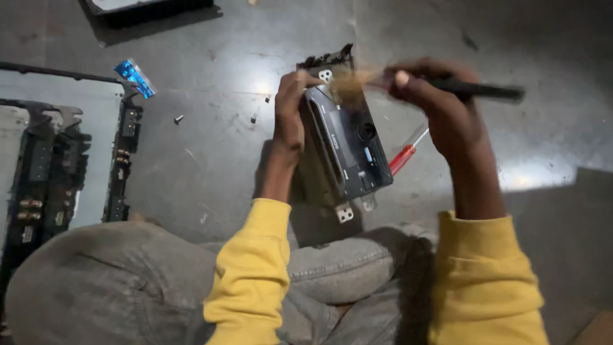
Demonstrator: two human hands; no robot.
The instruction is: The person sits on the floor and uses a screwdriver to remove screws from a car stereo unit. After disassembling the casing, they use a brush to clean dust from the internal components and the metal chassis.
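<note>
Black stereo unit [345, 144] gripped by left hand [290, 115]; right hand [440, 105] holds brush [447, 86] (blurred).

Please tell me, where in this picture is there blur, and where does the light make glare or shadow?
Head view: the pale bristles of the black-handled brush in the right hand smear with motion blur over the dark rectangular car stereo unit, which the left hand grips; glare spots shine on the grey concrete floor above the unit and at right; the red-handled screwdriver lies sharper; shadow darkens the lower right corner.
</note>
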